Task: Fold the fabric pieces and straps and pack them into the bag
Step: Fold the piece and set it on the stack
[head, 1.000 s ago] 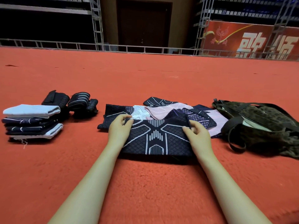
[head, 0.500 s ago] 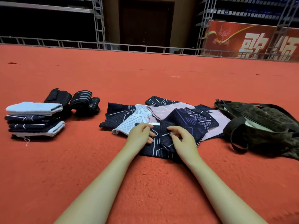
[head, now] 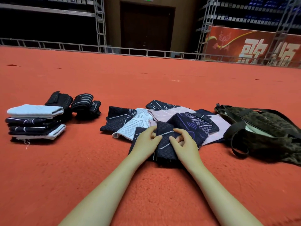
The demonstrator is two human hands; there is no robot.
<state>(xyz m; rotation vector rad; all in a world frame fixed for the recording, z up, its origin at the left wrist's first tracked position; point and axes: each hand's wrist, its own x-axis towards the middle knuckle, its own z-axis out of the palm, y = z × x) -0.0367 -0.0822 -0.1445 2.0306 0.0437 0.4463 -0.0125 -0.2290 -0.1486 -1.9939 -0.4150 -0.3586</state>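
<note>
A dark navy patterned fabric piece [head: 164, 147] lies folded narrow on the red carpet in front of me. My left hand [head: 146, 142] pinches its left side and my right hand [head: 184, 142] pinches its right side, fingers curled on the cloth. Behind it spreads a loose heap of unfolded pieces [head: 162, 118], navy, white and pink. A stack of folded pieces [head: 35, 123] stands at the far left, with rolled dark straps [head: 75, 103] just behind it. The dark camouflage bag [head: 263, 132] lies open at the right.
Red carpet [head: 146, 82] stretches all around, ending at a low metal railing [head: 130, 51] far ahead. The bag's strap loops [head: 239, 147] trail onto the carpet towards the heap.
The navy piece, spread wide a second ago, has been folded inwards. Both hands have come together at its middle and now hold a narrower bundle.
</note>
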